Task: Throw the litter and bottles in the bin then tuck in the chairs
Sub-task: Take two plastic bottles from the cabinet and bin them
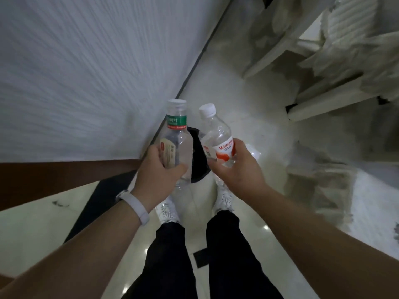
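I count 2 clear plastic bottles, 1 per hand, each with a white cap, held close together but not touching. The left hand (159, 171) has fingers and thumb curled tight round the lower body of the green-banded bottle (177, 134). The right hand (239, 167) wraps the base of the red-labelled bottle (218, 137). Between and below them I see 1 black-mouthed bin (198, 156), just ahead of 2 white shoes (167, 212).

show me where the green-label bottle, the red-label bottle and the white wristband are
green-label bottle (176, 121): head view, on the green band below its cap.
red-label bottle (223, 151): head view, on its red and white label.
white wristband (135, 205): head view, on the middle of the strap.
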Action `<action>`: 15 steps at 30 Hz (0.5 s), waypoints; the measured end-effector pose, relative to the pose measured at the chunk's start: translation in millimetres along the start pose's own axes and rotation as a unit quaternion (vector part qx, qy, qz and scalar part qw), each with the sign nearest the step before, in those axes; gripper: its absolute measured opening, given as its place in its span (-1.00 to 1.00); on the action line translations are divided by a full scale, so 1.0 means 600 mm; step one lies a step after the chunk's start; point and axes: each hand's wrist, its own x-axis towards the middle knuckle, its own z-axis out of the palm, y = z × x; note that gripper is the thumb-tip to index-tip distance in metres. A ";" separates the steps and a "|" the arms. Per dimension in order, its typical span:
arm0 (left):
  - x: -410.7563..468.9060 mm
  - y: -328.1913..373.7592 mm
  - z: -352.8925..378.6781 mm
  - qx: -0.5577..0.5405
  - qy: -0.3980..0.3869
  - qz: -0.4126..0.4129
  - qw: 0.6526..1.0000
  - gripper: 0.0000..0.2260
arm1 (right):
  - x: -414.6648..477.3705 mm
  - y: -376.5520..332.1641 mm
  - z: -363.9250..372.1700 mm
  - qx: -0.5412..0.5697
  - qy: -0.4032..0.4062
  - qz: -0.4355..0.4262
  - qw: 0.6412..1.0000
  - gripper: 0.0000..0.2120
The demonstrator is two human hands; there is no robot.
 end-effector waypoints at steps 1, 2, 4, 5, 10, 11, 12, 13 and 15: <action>0.022 -0.021 0.010 0.001 0.001 -0.010 1.000 -0.57 | 0.024 0.018 0.018 -0.001 -0.007 0.004 1.000 -0.61; 0.044 -0.044 0.021 0.001 0.004 -0.017 1.000 -0.58 | 0.047 0.037 0.036 -0.003 -0.014 0.008 1.000 -0.61; 0.083 -0.086 0.040 0.004 0.008 -0.030 1.000 -0.58 | 0.091 0.074 0.069 -0.006 -0.024 0.013 1.000 -0.61; 0.102 -0.107 0.050 0.007 0.009 -0.037 0.999 -0.58 | 0.113 0.092 0.086 -0.007 -0.027 0.014 1.000 -0.61; 0.203 -0.205 0.105 0.023 0.005 -0.065 0.998 -0.53 | 0.209 0.178 0.167 -0.013 -0.042 0.014 0.999 -0.56; 0.225 -0.222 0.119 0.021 0.006 -0.064 0.998 -0.52 | 0.229 0.196 0.183 -0.010 -0.046 0.014 0.999 -0.56; 0.247 -0.240 0.133 0.018 0.007 -0.063 0.998 -0.51 | 0.248 0.214 0.200 -0.008 -0.047 0.013 0.999 -0.56; 0.268 -0.258 0.147 0.018 0.009 -0.063 0.998 -0.50 | 0.267 0.231 0.217 -0.005 -0.046 0.011 0.999 -0.57; 0.306 -0.295 0.176 0.024 0.013 -0.065 0.998 -0.48 | 0.304 0.264 0.248 0.003 -0.039 0.006 0.999 -0.56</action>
